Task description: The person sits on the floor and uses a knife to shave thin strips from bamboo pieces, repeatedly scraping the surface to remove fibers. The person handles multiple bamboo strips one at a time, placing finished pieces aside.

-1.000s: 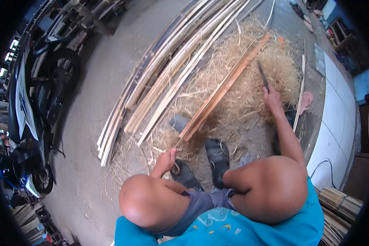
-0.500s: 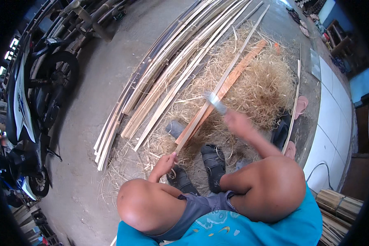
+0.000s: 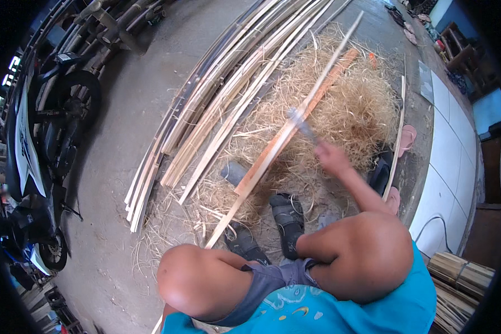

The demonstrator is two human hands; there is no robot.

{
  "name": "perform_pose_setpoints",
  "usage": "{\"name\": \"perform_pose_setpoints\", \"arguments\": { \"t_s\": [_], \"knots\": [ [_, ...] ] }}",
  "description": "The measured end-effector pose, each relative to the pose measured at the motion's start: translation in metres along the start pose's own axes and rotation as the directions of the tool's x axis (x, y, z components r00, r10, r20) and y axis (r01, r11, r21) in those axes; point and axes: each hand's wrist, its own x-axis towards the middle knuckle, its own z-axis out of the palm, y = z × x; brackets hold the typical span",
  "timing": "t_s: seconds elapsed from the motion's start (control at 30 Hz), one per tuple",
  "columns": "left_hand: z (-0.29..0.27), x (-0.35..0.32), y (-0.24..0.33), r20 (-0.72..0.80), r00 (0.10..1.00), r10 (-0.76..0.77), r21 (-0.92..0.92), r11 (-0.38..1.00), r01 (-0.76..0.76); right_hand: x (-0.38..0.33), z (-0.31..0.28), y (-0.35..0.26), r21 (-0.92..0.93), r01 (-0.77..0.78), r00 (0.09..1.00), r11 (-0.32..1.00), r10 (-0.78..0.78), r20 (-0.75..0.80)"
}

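My right hand (image 3: pixel 333 159) is closed round a silvery hand tool (image 3: pixel 301 123), smeared by motion, so its exact kind does not show. The tool's head lies across a long pale bamboo strip (image 3: pixel 257 175). That strip runs slantwise along an orange-brown wooden board (image 3: pixel 264 161), and its near part passes behind my left knee (image 3: pixel 186 278). My left hand is hidden behind that knee; only a bit of arm shows beside it. Under and around the board spreads a heap of thin curly shavings (image 3: pixel 356 111).
A bundle of long split bamboo strips (image 3: pixel 228 106) lies left of the shavings. A grey cylinder (image 3: pixel 234 173) sits by the board's near end. Further left stands a motorcycle (image 3: pixel 55 133). Pink sandals (image 3: pixel 407 139) and white tiles (image 3: pixel 442 167) are at right, with bundled slats (image 3: pixel 459 270) nearer.
The bamboo strip has slid toward me along the board. My left hand has gone from the strip's near end to behind my knee. My right hand and tool have shifted slightly.
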Motion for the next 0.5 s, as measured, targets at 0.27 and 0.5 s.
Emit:
{"name": "perform_pose_setpoints", "arguments": {
  "t_s": [0.27,0.5],
  "knots": [
    [0.006,0.007,0.007,-0.141,0.984,0.106,0.108,0.990,-0.091,-0.014,0.094,-0.028,-0.096,0.604,0.796,0.791,-0.605,0.021],
    [0.000,0.000,0.006,-0.281,0.915,0.290,0.278,0.937,-0.212,0.008,0.002,-0.001,0.221,-0.112,0.977,0.969,0.148,-0.154]
  ]
}}
